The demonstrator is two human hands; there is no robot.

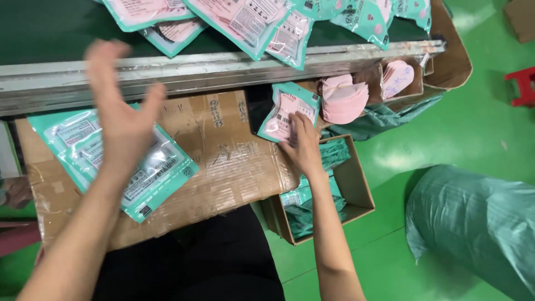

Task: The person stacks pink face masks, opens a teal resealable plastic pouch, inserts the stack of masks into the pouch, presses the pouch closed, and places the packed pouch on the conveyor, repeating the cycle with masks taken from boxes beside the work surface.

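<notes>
My left hand (121, 114) is raised with fingers spread, holding nothing, above a teal-edged clear packet (161, 167) that lies on a flattened cardboard sheet (228, 150) across my lap. My right hand (302, 146) reaches to the right edge of the cardboard and grips the lower corner of a teal packet with a pink mask inside (287, 108). Just beyond that packet lies a stack of loose pink masks (344, 100).
Several filled teal packets (248, 22) lie on a dark conveyor belt behind a metal rail (223, 69). An open cardboard box (356, 189) with teal packets stands on the green floor. A large green sack (479, 223) sits right; a red stool (524, 83) far right.
</notes>
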